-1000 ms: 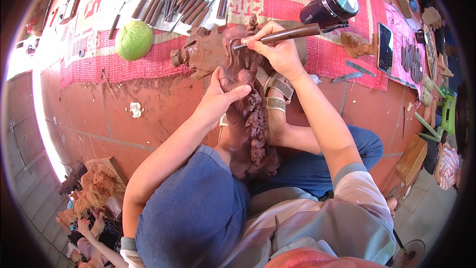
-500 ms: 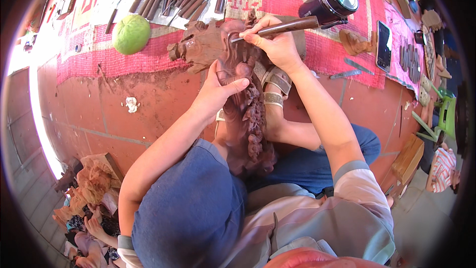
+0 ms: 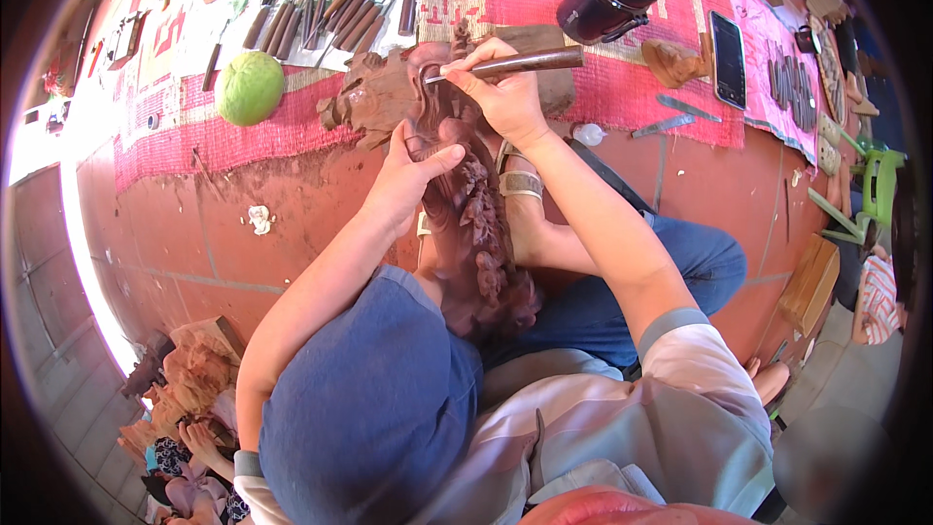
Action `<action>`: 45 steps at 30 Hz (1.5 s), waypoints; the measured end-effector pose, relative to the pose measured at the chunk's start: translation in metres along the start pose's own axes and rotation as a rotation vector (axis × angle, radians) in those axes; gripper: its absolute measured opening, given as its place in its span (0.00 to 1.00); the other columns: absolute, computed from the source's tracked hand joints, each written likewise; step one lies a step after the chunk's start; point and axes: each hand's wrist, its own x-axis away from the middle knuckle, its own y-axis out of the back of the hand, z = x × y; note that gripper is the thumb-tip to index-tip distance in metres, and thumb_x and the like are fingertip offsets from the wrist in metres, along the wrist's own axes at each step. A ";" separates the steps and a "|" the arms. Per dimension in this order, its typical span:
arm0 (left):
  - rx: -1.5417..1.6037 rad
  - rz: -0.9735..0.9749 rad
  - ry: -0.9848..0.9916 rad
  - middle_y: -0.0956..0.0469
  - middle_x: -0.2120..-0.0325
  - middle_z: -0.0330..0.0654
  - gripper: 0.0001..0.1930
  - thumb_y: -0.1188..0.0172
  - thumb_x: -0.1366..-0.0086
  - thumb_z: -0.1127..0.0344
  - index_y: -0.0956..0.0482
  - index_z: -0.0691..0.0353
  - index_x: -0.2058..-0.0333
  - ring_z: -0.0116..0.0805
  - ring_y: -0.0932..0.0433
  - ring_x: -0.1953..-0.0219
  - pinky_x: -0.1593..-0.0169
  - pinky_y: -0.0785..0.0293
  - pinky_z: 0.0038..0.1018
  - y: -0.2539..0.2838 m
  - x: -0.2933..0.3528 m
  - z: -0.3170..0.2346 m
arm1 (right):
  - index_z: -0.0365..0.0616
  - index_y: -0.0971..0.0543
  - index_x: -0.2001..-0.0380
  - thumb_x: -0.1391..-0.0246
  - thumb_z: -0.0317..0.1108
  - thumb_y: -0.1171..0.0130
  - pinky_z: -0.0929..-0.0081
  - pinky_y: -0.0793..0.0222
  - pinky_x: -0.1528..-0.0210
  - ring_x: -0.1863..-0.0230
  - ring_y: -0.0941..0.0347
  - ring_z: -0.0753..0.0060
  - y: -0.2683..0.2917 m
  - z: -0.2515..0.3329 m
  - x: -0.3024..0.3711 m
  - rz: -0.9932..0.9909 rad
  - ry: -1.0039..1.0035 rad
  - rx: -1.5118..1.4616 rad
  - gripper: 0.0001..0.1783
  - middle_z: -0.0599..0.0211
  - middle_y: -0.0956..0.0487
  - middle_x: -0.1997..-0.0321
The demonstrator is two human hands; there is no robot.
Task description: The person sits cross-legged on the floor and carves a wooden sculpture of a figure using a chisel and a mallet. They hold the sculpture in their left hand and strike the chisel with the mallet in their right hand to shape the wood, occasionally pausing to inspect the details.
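Observation:
A dark reddish-brown wood carving [image 3: 457, 224], long and covered in relief, leans between my legs with its upper end against a rough wood block [image 3: 364, 97]. My left hand [image 3: 403, 180] wraps around its middle, thumb on the near face and fingers along the left side. In my right hand [image 3: 501, 97] is a carving chisel [image 3: 535, 60] with a dark wooden handle, gripped low by the blade. Its metal tip meets the carving's upper part. Where the edge touches the wood is too small to make out.
Many wooden-handled carving tools [image 3: 340, 0] lie on the mat beyond. A green round fruit [image 3: 249, 88] sits at left, a dark thermos [image 3: 607, 0] at right. Further right are a phone [image 3: 727, 60] and two flat metal blades [image 3: 671, 119]. Another person's hand [image 3: 206, 449] shows at lower left.
The scene has shifted slightly left in view. The chisel handle lies a little flatter, its tip still at the carving's upper part. Both hands keep their grips.

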 end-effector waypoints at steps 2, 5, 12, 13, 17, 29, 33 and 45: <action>-0.023 -0.015 0.010 0.33 0.47 0.41 0.45 0.33 0.46 0.68 0.56 0.62 0.37 0.33 0.33 0.45 0.42 0.39 0.33 -0.004 0.001 -0.001 | 0.40 0.27 0.71 0.50 0.24 0.37 0.79 0.28 0.55 0.61 0.24 0.76 -0.003 -0.005 0.001 -0.024 0.043 0.042 0.08 0.65 0.21 0.67; -0.028 0.004 -0.016 0.34 0.47 0.44 0.47 0.33 0.46 0.70 0.59 0.64 0.36 0.34 0.33 0.45 0.41 0.38 0.32 -0.003 0.002 -0.001 | 0.40 0.27 0.71 0.50 0.24 0.37 0.79 0.28 0.55 0.61 0.23 0.76 -0.008 -0.002 0.002 -0.057 -0.004 -0.035 0.07 0.65 0.21 0.67; 0.035 -0.015 0.009 0.37 0.45 0.45 0.50 0.32 0.48 0.72 0.61 0.65 0.36 0.34 0.35 0.43 0.40 0.38 0.31 0.002 0.000 0.002 | 0.39 0.30 0.70 0.49 0.24 0.38 0.76 0.27 0.53 0.59 0.23 0.71 0.000 0.013 0.000 -0.087 -0.141 -0.184 0.09 0.57 0.20 0.64; 0.051 -0.001 0.005 0.37 0.44 0.45 0.50 0.32 0.48 0.72 0.60 0.65 0.36 0.34 0.35 0.43 0.40 0.38 0.31 0.002 -0.001 0.002 | 0.39 0.30 0.70 0.48 0.24 0.39 0.75 0.27 0.53 0.59 0.23 0.70 -0.001 0.013 0.002 -0.055 -0.086 -0.139 0.09 0.57 0.20 0.64; 0.099 0.037 -0.002 0.38 0.44 0.45 0.50 0.31 0.49 0.73 0.60 0.64 0.36 0.35 0.36 0.43 0.40 0.39 0.31 0.004 -0.003 0.004 | 0.38 0.30 0.70 0.48 0.22 0.40 0.73 0.27 0.51 0.56 0.23 0.68 0.000 0.011 0.004 0.028 -0.002 -0.069 0.08 0.57 0.20 0.64; 0.103 0.049 -0.020 0.37 0.44 0.46 0.51 0.31 0.50 0.72 0.59 0.64 0.36 0.36 0.37 0.42 0.39 0.40 0.32 0.004 -0.003 0.004 | 0.39 0.27 0.72 0.50 0.22 0.38 0.77 0.26 0.55 0.59 0.23 0.74 0.006 0.018 -0.007 0.111 -0.043 -0.093 0.06 0.65 0.21 0.67; 0.093 0.002 -0.011 0.38 0.43 0.48 0.52 0.31 0.50 0.71 0.61 0.65 0.35 0.37 0.37 0.41 0.39 0.41 0.32 0.000 0.002 0.000 | 0.38 0.28 0.72 0.50 0.21 0.39 0.75 0.27 0.53 0.58 0.23 0.71 0.004 0.017 -0.006 0.141 0.071 0.093 0.06 0.63 0.21 0.67; 0.067 -0.020 -0.003 0.39 0.43 0.44 0.47 0.34 0.45 0.72 0.59 0.62 0.35 0.34 0.38 0.41 0.38 0.44 0.32 -0.003 0.001 0.001 | 0.39 0.29 0.72 0.49 0.21 0.39 0.71 0.27 0.52 0.57 0.22 0.66 -0.008 -0.001 0.008 -0.028 0.099 -0.114 0.07 0.59 0.20 0.65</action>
